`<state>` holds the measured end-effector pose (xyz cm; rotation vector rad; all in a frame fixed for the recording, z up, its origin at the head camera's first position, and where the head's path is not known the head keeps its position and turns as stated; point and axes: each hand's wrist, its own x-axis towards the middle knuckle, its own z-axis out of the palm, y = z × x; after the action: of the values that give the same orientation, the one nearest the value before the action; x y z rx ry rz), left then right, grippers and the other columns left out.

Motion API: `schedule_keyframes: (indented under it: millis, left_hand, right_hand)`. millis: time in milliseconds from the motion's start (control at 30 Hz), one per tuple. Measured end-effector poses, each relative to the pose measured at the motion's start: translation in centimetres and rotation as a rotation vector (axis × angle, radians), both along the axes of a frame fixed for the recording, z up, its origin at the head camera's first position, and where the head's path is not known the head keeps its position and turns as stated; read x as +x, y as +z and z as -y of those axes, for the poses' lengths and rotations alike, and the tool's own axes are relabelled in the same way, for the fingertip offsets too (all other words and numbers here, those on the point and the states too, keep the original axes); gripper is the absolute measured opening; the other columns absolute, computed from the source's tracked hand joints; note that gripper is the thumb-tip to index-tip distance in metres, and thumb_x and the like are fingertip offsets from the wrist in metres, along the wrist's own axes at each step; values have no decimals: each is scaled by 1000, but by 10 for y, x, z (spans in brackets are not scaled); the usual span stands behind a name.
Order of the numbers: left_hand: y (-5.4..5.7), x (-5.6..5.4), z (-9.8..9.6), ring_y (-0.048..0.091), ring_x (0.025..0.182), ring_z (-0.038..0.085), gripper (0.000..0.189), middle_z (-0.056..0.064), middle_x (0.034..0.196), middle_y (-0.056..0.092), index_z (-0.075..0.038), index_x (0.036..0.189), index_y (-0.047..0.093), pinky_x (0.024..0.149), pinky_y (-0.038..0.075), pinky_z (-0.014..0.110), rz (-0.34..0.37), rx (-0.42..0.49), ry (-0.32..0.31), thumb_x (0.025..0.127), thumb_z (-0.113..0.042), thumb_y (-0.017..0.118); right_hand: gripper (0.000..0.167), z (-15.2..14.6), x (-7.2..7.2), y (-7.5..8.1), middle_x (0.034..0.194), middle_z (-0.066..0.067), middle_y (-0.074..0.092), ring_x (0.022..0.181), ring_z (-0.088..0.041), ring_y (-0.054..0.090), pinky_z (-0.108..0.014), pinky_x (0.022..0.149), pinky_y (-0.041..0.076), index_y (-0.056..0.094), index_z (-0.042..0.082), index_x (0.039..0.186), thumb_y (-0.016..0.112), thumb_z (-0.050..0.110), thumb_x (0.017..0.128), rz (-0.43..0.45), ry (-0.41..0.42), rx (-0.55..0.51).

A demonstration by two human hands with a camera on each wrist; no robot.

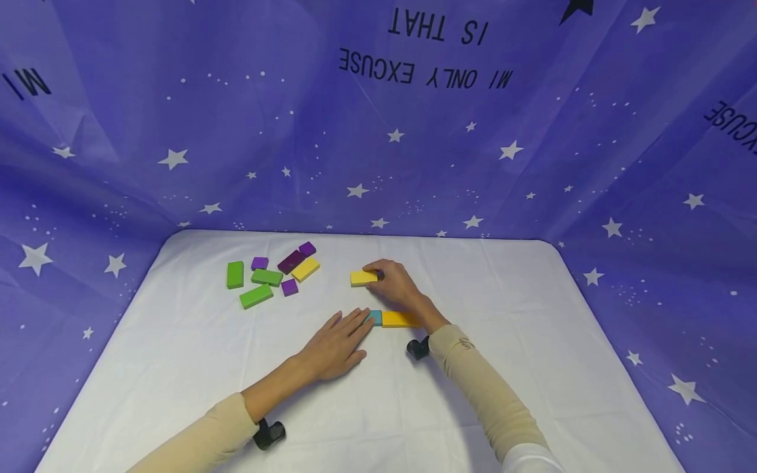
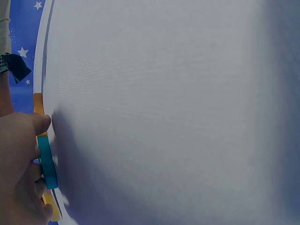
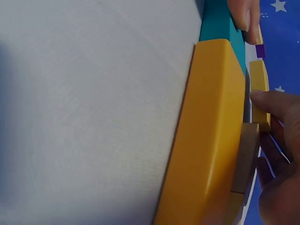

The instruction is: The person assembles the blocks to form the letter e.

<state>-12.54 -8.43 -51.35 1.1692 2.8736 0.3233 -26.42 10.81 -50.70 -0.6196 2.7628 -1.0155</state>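
Note:
My left hand lies with straight fingers on a teal block, fingertips covering much of it. End to end with that block, an orange-yellow block runs right, partly under my right wrist. Farther back, my right hand pinches a pale yellow block between thumb and fingers at its right end. The right wrist view shows a brownish block and another yellow block along the orange-yellow block's far side; my right arm hides them in the head view.
On the white tabletop, back left, lies a loose group of green blocks, small purple blocks, a dark purple block and a yellow block. A blue star-print cloth stands around the table's back and sides.

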Motion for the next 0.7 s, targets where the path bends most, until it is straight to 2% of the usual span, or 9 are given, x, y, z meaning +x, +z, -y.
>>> schedule_keyframes:
  millis: [700]
  left_hand:
    - [-3,-1,1,25,147,30,63,13,161,28,-4,154,36,116,21,54,-5,1,3,102,-36,54]
  right_hand:
    - [41,-9,-2,-7,133,-6,63,129,-24,52,-38,112,35,66,11,132,73,13,91,19,13,56]
